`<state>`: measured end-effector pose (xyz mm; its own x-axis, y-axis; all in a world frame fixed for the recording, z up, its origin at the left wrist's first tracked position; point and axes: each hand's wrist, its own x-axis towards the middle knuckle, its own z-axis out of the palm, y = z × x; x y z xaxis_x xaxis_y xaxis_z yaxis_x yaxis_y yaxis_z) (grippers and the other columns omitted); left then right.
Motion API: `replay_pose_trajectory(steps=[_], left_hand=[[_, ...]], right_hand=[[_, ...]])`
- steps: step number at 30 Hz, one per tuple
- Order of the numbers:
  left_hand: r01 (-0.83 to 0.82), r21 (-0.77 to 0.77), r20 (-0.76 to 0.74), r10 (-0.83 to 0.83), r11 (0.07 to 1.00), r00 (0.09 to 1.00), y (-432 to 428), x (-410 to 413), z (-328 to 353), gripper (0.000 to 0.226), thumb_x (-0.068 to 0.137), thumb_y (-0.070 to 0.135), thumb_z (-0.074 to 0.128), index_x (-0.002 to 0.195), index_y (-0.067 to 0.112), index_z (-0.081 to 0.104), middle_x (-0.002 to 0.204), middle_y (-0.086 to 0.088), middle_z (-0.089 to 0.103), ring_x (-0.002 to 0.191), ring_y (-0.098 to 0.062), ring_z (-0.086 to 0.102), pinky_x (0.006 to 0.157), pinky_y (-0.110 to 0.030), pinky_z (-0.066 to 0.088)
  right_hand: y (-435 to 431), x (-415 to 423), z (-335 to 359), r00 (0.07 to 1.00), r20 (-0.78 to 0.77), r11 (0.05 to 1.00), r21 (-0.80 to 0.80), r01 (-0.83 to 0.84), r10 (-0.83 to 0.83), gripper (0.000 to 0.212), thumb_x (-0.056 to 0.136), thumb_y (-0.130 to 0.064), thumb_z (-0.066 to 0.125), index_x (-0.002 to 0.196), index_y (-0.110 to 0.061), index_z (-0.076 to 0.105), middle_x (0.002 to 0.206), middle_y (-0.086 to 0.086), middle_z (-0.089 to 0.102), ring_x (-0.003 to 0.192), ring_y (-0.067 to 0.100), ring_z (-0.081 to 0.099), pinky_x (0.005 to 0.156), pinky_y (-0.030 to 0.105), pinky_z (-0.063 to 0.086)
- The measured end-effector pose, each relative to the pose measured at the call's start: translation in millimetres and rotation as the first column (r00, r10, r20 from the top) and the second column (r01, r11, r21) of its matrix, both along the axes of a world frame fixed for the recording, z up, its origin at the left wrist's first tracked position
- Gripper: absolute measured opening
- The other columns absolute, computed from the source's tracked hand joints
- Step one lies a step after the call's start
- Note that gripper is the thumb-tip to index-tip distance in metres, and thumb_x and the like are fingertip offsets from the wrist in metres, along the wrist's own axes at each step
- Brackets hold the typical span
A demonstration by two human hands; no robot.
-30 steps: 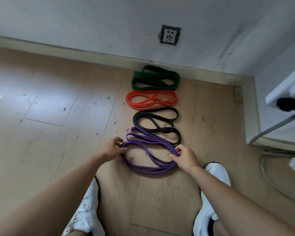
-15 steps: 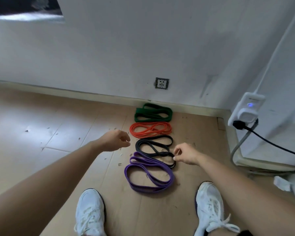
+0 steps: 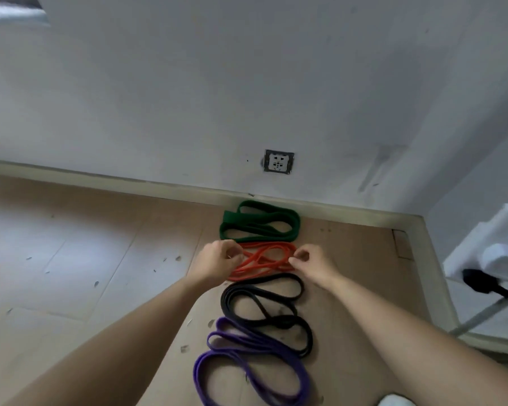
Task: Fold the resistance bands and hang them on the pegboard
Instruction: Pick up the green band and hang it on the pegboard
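Your left hand and right hand pinch opposite ends of orange band, likely to gather loops for folding. Band lies on floor, just before green band, behind black band.

We see four coiled bands lying in a row on the floor: green, orange, black, purple.

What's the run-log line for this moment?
step: reach orange band | left hand: at its left end | right hand: at its right end | grip: unclear | pegboard: unseen
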<state>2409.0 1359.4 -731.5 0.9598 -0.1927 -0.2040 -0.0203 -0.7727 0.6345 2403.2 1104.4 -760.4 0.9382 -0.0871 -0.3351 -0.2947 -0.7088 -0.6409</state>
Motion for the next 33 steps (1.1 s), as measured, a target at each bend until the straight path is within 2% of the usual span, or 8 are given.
replay_pose_trajectory(steps=[5, 8, 11, 15, 18, 22, 25, 33], left_hand=[[-0.047, 0.043, 0.1, 0.043, 0.998, 0.994, -24, 77, -51, 0.027, 0.096, 0.03, 0.061, 0.12, 0.023, 0.07, 0.117, 0.002, 0.07, 0.107, -0.019, 0.066, 0.087, -0.036, 0.054], [-0.112, 0.103, 0.152, 0.096, 0.988, 0.984, -33, 110, -79, 0.042, 0.097, 0.035, 0.059, 0.137, 0.023, 0.057, 0.134, -0.003, 0.055, 0.123, -0.027, 0.051, 0.097, -0.042, 0.05], [-0.16, 0.187, 0.16, 0.131, 0.969, 0.978, -33, 129, -102, 0.051, 0.098, 0.039, 0.058, 0.145, 0.027, 0.045, 0.148, -0.006, 0.042, 0.132, -0.034, 0.039, 0.102, -0.047, 0.046], [-0.141, 0.126, 0.158, 0.121, 0.982, 0.98, -20, 137, -122, 0.055, 0.094, 0.026, 0.066, 0.144, 0.033, 0.044, 0.147, -0.005, 0.041, 0.128, -0.036, 0.043, 0.103, -0.047, 0.046], [-0.086, 0.052, 0.185, 0.075, 0.995, 0.98, -1, 137, -125, 0.052, 0.09, 0.013, 0.068, 0.137, 0.031, 0.053, 0.135, -0.004, 0.048, 0.12, -0.03, 0.051, 0.101, -0.044, 0.049], [-0.075, 0.029, 0.142, 0.07, 0.997, 0.987, 21, 137, -107, 0.039, 0.091, 0.013, 0.069, 0.128, 0.023, 0.063, 0.122, 0.001, 0.055, 0.11, -0.022, 0.059, 0.089, -0.035, 0.052], [-0.005, 0.066, 0.026, 0.003, 0.998, 1.0, 35, 135, -81, 0.038, 0.093, 0.023, 0.07, 0.129, 0.021, 0.063, 0.123, 0.001, 0.058, 0.11, -0.021, 0.059, 0.089, -0.035, 0.052], [0.063, 0.09, 0.086, -0.071, 0.994, 0.994, 57, 136, 62, 0.038, 0.091, 0.024, 0.073, 0.128, 0.02, 0.064, 0.132, -0.001, 0.066, 0.104, -0.018, 0.068, 0.094, -0.038, 0.056]], right_hand=[[-17, 83, -53, 0.972, -0.016, 0.972, 0.006, 0.237, -0.236, 0.022, 0.093, -0.04, 0.069, 0.081, -0.022, 0.061, 0.091, 0.001, 0.065, 0.093, 0.025, 0.066, 0.082, 0.033, 0.051], [-20, 117, -73, 0.949, -0.081, 0.949, 0.052, 0.311, -0.306, 0.039, 0.094, -0.046, 0.065, 0.094, -0.008, 0.066, 0.096, 0.004, 0.066, 0.088, 0.023, 0.063, 0.071, 0.028, 0.044], [-16, 142, -94, 0.92, -0.114, 0.912, 0.128, 0.389, -0.376, 0.039, 0.09, -0.05, 0.069, 0.097, -0.011, 0.066, 0.091, 0.005, 0.071, 0.078, 0.023, 0.069, 0.07, 0.033, 0.057], [-13, 157, -114, 0.877, -0.101, 0.859, 0.178, 0.481, -0.47, 0.023, 0.087, -0.022, 0.074, 0.102, -0.005, 0.07, 0.081, 0.011, 0.071, 0.07, 0.029, 0.073, 0.069, 0.048, 0.064], [-14, 150, -114, 0.865, -0.061, 0.829, 0.26, 0.495, -0.498, 0.027, 0.088, -0.012, 0.073, 0.112, -0.003, 0.069, 0.083, 0.007, 0.068, 0.071, 0.026, 0.071, 0.071, 0.048, 0.064], [-9, 138, -85, 0.892, 0.125, 0.871, 0.311, 0.381, -0.435, 0.03, 0.09, -0.008, 0.069, 0.119, -0.012, 0.062, 0.102, 0.004, 0.062, 0.078, 0.014, 0.064, 0.059, 0.024, 0.057], [1, 140, -44, 0.91, 0.261, 0.924, 0.294, 0.244, -0.323, 0.026, 0.089, -0.011, 0.071, 0.11, -0.018, 0.058, 0.094, 0.001, 0.065, 0.076, 0.009, 0.065, 0.052, 0.013, 0.05], [66, 151, 110, 0.908, 0.419, 0.935, 0.328, -0.135, -0.016, 0.032, 0.086, -0.014, 0.078, 0.105, -0.021, 0.053, 0.095, 0.003, 0.064, 0.085, 0.02, 0.069, 0.071, 0.039, 0.064]])
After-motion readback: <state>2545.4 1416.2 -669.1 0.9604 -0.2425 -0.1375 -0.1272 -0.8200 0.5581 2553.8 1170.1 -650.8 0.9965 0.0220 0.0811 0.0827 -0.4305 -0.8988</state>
